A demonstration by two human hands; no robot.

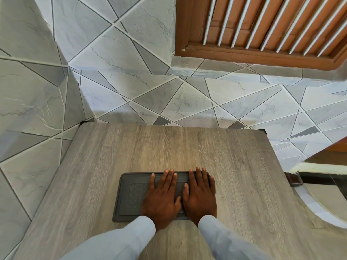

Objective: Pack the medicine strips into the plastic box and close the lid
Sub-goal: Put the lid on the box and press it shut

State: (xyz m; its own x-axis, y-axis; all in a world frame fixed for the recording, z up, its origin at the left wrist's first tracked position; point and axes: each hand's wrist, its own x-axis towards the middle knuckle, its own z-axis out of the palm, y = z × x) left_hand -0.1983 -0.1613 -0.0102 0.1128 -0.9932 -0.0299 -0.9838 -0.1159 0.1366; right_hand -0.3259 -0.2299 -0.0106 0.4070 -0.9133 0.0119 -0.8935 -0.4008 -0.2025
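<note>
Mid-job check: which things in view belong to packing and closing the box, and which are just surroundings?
Part of the job:
- dark box lid, lying flat on the table
- left hand, pressed flat on the lid
- right hand, pressed flat beside it
No medicine strips are visible.

Just surroundings:
- wooden table
- tiled wall
- brown barred window

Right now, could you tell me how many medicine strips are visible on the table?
0. Only the dark plastic box sits on the wooden table, lid down under the left hand and right hand; any strips would be hidden inside.
</note>
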